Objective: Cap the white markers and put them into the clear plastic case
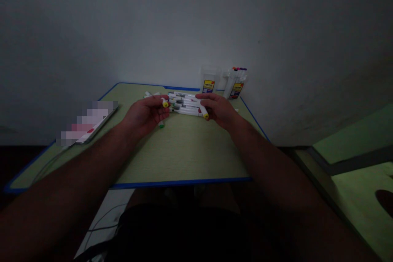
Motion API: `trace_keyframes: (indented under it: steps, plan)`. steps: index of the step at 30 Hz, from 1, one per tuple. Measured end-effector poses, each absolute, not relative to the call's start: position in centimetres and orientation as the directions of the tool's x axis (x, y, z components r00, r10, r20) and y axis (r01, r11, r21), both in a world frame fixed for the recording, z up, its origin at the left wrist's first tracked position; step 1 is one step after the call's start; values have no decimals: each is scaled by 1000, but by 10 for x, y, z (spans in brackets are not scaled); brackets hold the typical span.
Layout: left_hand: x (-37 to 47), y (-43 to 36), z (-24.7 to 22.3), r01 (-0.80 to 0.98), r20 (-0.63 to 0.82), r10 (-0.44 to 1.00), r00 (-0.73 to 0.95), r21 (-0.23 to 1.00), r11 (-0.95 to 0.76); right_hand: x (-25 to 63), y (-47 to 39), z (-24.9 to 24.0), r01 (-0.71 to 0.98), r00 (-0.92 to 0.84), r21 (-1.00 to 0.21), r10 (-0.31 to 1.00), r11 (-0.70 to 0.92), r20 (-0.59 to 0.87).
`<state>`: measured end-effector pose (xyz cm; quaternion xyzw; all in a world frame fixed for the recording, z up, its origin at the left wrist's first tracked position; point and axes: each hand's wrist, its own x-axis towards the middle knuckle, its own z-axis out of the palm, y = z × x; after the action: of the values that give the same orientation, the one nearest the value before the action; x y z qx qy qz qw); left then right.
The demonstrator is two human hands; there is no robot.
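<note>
My left hand (145,115) is closed on a white marker with a yellow end (165,103), held between thumb and fingers. In my right hand (219,108) is another white marker with a yellow end (203,109), its coloured end tilted down toward me. Between and behind the hands lies a pile of white markers (187,110) on the table. Under my left hand a marker with a green end (161,124) pokes out. Part of the pile is hidden by my fingers.
A clear plastic container (210,74) with a yellow label stands at the back against the wall. Beside it another container (237,89) holds several markers. On the table's left lies a flat device (95,125), partly blurred, with a cable. Blue edging (184,183) runs along the tabletop.
</note>
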<state>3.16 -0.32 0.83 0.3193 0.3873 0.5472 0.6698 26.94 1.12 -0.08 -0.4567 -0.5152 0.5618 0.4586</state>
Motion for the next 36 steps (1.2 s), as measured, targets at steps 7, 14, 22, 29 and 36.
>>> trace_keyframes:
  steps: [7,14,22,29,36]
  plan:
    - [37,-6,6,-366,-178,965,195,899,240,266,6,4,-7,-147,-998,988,-55,-54]
    - [42,-8,4,-288,-186,954,234,924,250,254,2,1,3,-136,-999,990,-46,-46]
    - [46,-10,5,-263,-190,954,230,932,249,247,-1,2,7,-149,-999,988,-49,-50]
    - [46,-9,2,-248,-186,954,234,938,244,248,1,0,12,-150,-999,988,-45,-47]
    - [48,-10,3,-244,-190,954,231,938,246,248,0,1,25,-152,-999,987,-47,-50]
